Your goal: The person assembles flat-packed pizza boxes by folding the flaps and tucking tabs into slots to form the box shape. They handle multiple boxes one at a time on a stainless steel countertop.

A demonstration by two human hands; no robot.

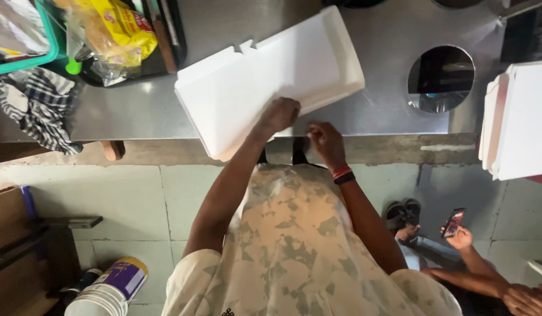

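Head view, looking straight down. White foam tray (265,82) lies flat on the steel worktop (136,111), its near corner overhanging the worktop edge at about 7 o'clock.

Left hand (278,114) rests on the tray's near edge, fingers curled shut against the foam; whether they pinch it or merely press, cannot tell. Right hand (325,142) sits just off the tray at 5 o'clock of the left hand, fingers bent, holding nothing I can make out.

Risk, as judged: the overhanging corner could tip or slide off if the press lifts; thin foam may crack under a hard knuckle.

Round hole (440,79) in the worktop at 3 o'clock; stack of white trays (517,117) beyond.
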